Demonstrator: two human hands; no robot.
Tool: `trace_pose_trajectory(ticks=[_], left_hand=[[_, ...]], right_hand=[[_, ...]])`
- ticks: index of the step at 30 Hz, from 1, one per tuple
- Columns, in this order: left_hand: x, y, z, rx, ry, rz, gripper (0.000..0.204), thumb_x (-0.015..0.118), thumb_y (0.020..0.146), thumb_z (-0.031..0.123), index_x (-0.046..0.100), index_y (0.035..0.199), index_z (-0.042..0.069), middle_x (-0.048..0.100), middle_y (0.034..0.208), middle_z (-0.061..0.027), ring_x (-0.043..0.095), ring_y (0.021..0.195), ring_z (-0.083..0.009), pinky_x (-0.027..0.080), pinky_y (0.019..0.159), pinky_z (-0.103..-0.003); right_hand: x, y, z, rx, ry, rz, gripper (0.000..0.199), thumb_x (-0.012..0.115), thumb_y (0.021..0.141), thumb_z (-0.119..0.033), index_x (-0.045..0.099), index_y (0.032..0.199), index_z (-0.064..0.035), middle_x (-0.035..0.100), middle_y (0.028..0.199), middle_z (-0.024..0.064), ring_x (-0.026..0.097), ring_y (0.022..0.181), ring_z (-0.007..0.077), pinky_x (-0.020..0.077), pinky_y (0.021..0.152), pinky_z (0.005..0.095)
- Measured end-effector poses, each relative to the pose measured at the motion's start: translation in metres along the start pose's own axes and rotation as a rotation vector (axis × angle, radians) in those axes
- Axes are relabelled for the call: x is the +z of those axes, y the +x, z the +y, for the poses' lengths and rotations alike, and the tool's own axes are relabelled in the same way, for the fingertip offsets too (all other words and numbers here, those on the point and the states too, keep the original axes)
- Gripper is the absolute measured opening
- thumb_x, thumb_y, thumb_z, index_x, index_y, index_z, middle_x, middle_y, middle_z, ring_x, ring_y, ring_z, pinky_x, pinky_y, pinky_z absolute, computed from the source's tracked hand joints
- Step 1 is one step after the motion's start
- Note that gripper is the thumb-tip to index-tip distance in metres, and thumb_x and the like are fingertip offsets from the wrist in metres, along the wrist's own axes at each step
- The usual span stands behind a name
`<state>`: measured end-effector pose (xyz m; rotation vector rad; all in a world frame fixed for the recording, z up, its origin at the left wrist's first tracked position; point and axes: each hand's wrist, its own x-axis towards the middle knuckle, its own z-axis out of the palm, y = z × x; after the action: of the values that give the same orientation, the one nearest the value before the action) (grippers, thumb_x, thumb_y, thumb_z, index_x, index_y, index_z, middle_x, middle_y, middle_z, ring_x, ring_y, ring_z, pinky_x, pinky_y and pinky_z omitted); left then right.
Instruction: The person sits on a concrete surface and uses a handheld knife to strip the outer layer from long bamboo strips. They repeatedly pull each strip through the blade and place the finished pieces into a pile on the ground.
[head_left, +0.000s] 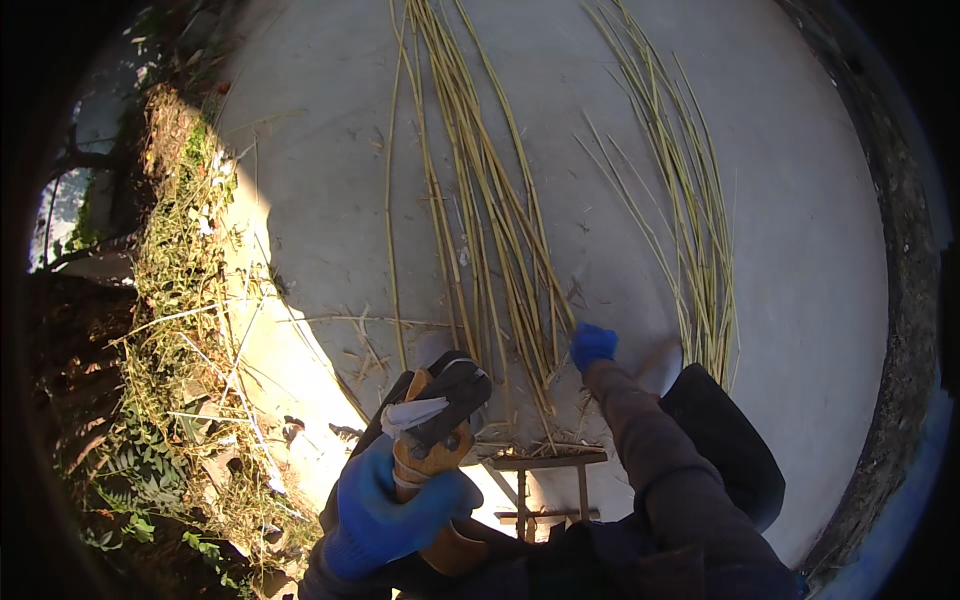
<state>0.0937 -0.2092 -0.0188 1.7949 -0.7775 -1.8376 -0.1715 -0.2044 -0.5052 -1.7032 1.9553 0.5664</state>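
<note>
My left hand [395, 510], in a blue glove, is wrapped around a wooden-handled tool [428, 462] held up near my body. Black and white strips are bound about the tool's upper end, and its working part cannot be made out. Further forward, my right hand [593, 345], also gloved in blue, is closed at the near end of a long thin cane stalk [555, 285]. That stalk runs away along a loose bundle of greenish-yellow canes [470, 150] on the grey floor, just left of the hand. The fingertips of the right hand are hidden.
A second bundle of canes [700, 240] lies to the right, next to my dark-trousered leg [720, 440]. Before me stands a small wooden frame [550, 463]. Bits of cane litter the floor [330, 180]. Plants and dry stalks [190, 330] border the left side.
</note>
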Motion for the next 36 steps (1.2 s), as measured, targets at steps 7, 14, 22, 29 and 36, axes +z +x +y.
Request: trace_pose_trajectory(ticks=[7, 14, 22, 29, 36], left_hand=[[0.001, -0.002, -0.001, 0.104, 0.081, 0.037, 0.019, 0.064, 0.087, 0.005, 0.061, 0.104, -0.004, 0.071, 0.08, -0.0108, 0.069, 0.07, -0.0144, 0.057, 0.065, -0.03], [-0.002, 0.001, -0.018, 0.297, -0.077, 0.049, 0.02, 0.065, 0.093, 0.014, 0.062, 0.103, -0.004, 0.07, 0.08, -0.0105, 0.068, 0.068, -0.0152, 0.056, 0.062, -0.029], [-0.015, 0.014, -0.035, 0.533, -0.162, 0.009, 0.024, 0.068, 0.093, 0.018, 0.062, 0.101, -0.004, 0.07, 0.079, -0.0129, 0.067, 0.065, -0.0168, 0.056, 0.061, -0.031], [-0.021, 0.027, -0.045, 0.596, -0.149, -0.023, 0.032, 0.067, 0.094, 0.023, 0.06, 0.111, -0.003, 0.07, 0.086, -0.0142, 0.067, 0.07, -0.0199, 0.058, 0.066, -0.033], [-0.012, 0.023, -0.058, 0.647, -0.161, -0.036, 0.025, 0.066, 0.094, 0.018, 0.06, 0.106, -0.003, 0.07, 0.082, -0.0146, 0.068, 0.065, -0.0194, 0.057, 0.06, -0.032]], right_hand=[[-0.043, -0.027, 0.026, -0.452, 0.245, -0.017, 0.037, 0.065, 0.087, -0.043, 0.073, 0.099, -0.0085, 0.073, 0.094, 0.0169, 0.072, 0.085, 0.0327, 0.0524, 0.077, 0.0449], [-0.207, -0.102, 0.021, -0.382, 0.93, -0.444, 0.032, 0.063, 0.094, -0.035, 0.073, 0.099, -0.0043, 0.07, 0.073, 0.0082, 0.065, 0.066, 0.014, 0.0507, 0.062, 0.0301], [-0.321, -0.29, 0.057, -0.274, 1.152, -0.274, 0.028, 0.058, 0.097, -0.026, 0.072, 0.099, -0.001, 0.066, 0.077, 0.0059, 0.062, 0.066, 0.0124, 0.0479, 0.059, 0.0246], [-0.344, -0.424, 0.114, -0.214, 1.158, -0.367, 0.031, 0.057, 0.097, -0.027, 0.07, 0.097, 0.0017, 0.067, 0.078, 0.0082, 0.063, 0.063, 0.0133, 0.0502, 0.059, 0.0254], [-0.328, -0.481, 0.13, -0.367, 1.246, -0.259, 0.033, 0.056, 0.099, -0.031, 0.069, 0.104, -0.0006, 0.067, 0.074, 0.0075, 0.061, 0.06, 0.0111, 0.0447, 0.053, 0.0202]])
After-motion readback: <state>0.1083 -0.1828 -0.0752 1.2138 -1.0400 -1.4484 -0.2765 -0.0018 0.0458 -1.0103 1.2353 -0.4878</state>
